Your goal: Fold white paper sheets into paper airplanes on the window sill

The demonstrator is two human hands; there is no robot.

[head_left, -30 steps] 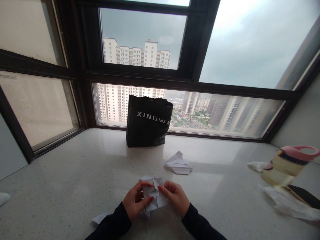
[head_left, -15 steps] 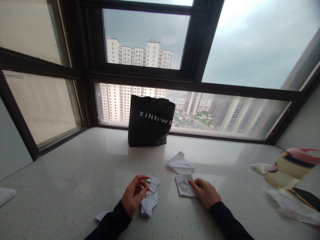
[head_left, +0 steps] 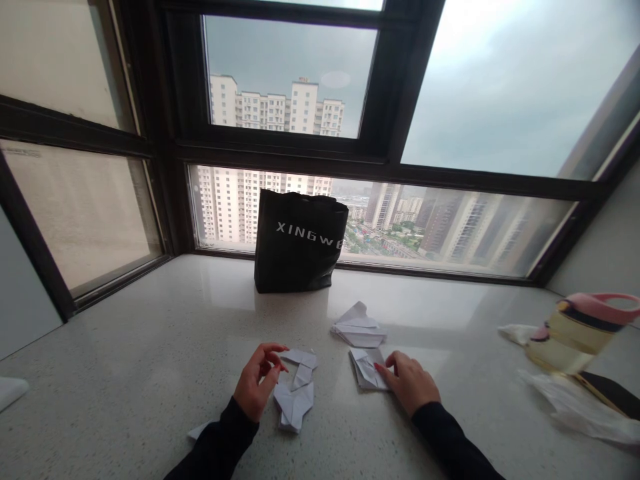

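Note:
Folded white paper pieces lie on the speckled white surface. My left hand point(head_left: 261, 380), its fingers curved and apart, is beside the left edge of a small folded paper point(head_left: 302, 365); another folded paper point(head_left: 295, 404) lies just below it. My right hand point(head_left: 411, 380) has its thumb and fingers at the right edge of a square folded paper point(head_left: 366, 368), gripping that edge. Behind the square one is a pointed, layered folded paper point(head_left: 358, 327). A further white paper piece point(head_left: 198, 432) shows partly beside my left sleeve.
A black bag point(head_left: 300, 243) stands by the window. At the right are a bottle with a pink lid point(head_left: 570, 337), crumpled white plastic point(head_left: 575, 407) and a dark phone-like object point(head_left: 613, 395). Something white point(head_left: 11, 393) lies at the far left edge.
My left hand has moved slightly left, away from the folded papers, which now show more fully. My right hand stays at the square paper, whose top layer looks slightly shifted.

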